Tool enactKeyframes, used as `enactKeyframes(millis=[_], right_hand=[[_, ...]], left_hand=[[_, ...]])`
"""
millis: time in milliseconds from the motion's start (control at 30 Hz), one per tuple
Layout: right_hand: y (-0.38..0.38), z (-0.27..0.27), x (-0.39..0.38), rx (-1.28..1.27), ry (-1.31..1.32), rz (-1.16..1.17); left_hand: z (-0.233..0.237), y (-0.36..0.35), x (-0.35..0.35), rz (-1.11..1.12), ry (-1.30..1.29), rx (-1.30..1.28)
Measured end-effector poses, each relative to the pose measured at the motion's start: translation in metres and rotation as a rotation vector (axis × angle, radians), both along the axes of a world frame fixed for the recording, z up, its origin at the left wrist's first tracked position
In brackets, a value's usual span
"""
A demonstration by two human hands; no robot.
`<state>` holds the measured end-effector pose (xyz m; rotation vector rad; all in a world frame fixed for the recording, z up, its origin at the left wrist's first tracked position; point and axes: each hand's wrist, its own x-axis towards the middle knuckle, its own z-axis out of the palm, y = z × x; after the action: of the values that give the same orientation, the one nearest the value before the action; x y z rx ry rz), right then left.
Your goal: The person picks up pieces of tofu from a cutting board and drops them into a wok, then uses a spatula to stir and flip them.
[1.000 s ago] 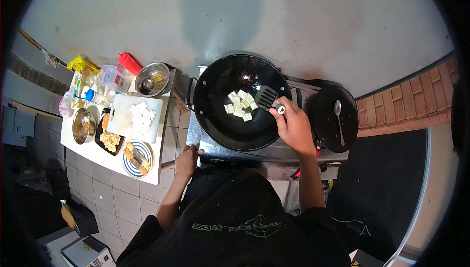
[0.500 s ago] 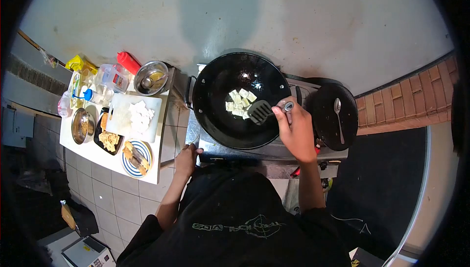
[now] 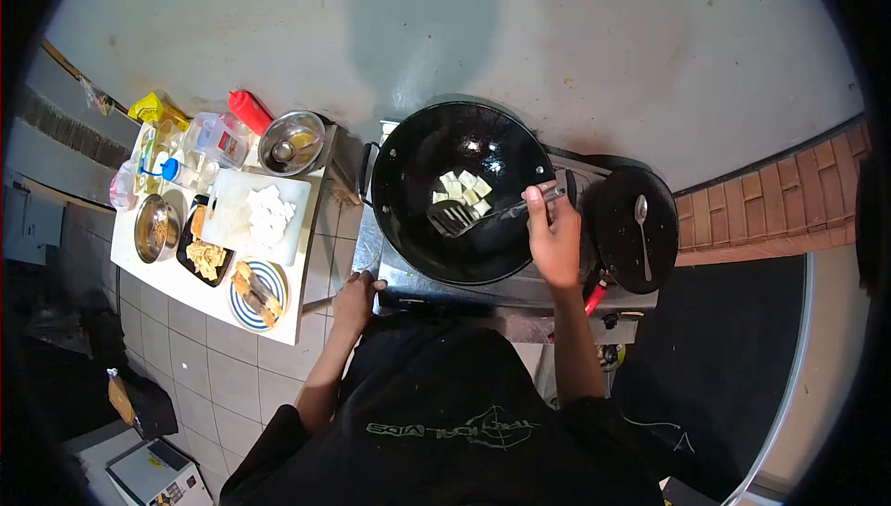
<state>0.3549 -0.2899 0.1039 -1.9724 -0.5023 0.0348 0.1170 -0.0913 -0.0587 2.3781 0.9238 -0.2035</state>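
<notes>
Pale cubes [image 3: 461,188] lie in a cluster near the middle of a large black wok [image 3: 418,246] on the stove. My right hand [image 3: 555,239] is closed around the handle of a slotted spatula [image 3: 451,218], whose dark head rests in the wok at the lower left of the cubes, touching or almost touching them. At the stove's front left corner is my left hand [image 3: 354,303], its fingers curled by the metal edge; what they hold, if anything, is hidden.
Left of the stove, a white table [image 3: 186,288] bears a cutting board [image 3: 215,227] with white pieces, metal bowls, a black tray of food, a striped plate [image 3: 280,309] and bottles. A spoon [image 3: 642,227] lies on a black pan [image 3: 613,246] at right.
The spatula head has swung left, from the right side of the cubes to their lower left. Some cubes have shifted slightly. My left hand has stayed put.
</notes>
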Motion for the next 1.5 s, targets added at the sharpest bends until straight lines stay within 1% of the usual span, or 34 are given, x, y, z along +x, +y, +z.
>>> enactKeyframes(millis=[233, 300, 400, 433, 500, 667, 733, 967, 1067, 1167, 1200, 1267, 1367, 1433, 1500], right_hand=[[-0.004, 0.007, 0.003, -0.025, -0.034, 0.017], [-0.005, 0.012, 0.000, -0.089, -0.168, 0.080], [-0.002, 0.019, -0.009, -0.078, -0.193, 0.144], [-0.001, 0.016, -0.009, -0.078, -0.192, 0.141], [0.000, 0.009, -0.009, -0.102, -0.277, 0.183], [0.003, 0.008, -0.013, -0.167, -0.286, 0.193], [0.004, 0.008, -0.013, -0.222, -0.309, 0.193], [0.005, 0.008, -0.016, -0.227, -0.302, 0.221], [0.005, 0.008, -0.018, -0.257, -0.248, 0.231], [0.005, 0.009, -0.019, -0.220, -0.254, 0.223], [0.005, 0.011, -0.019, -0.203, -0.221, 0.229], [0.005, 0.013, -0.020, -0.186, -0.187, 0.235], [0.005, 0.017, -0.022, -0.135, -0.193, 0.255], [0.005, 0.023, -0.024, -0.146, -0.139, 0.256], [0.006, 0.022, -0.023, -0.125, -0.148, 0.288]], left_hand=[[-0.001, 0.000, -0.001, 0.003, -0.020, -0.005], [-0.001, 0.000, -0.001, -0.005, -0.023, -0.004], [0.000, 0.001, 0.001, 0.003, 0.010, -0.009], [-0.001, 0.001, 0.001, -0.001, 0.009, -0.007], [0.000, 0.001, 0.001, -0.005, 0.009, -0.004], [0.001, 0.001, 0.002, -0.009, 0.041, 0.011], [-0.003, 0.002, 0.000, -0.009, 0.014, 0.013], [0.001, 0.001, 0.000, -0.019, -0.020, 0.014], [-0.001, 0.001, 0.000, -0.011, -0.013, 0.015], [-0.009, 0.002, -0.004, -0.012, -0.069, 0.005], [-0.006, 0.001, -0.003, -0.013, -0.068, 0.006], [0.001, -0.001, 0.001, -0.003, 0.001, 0.011], [0.003, 0.000, 0.002, 0.001, 0.022, 0.003], [-0.001, 0.000, 0.001, -0.002, 0.009, 0.011], [-0.001, 0.000, 0.000, -0.007, -0.005, 0.019]])
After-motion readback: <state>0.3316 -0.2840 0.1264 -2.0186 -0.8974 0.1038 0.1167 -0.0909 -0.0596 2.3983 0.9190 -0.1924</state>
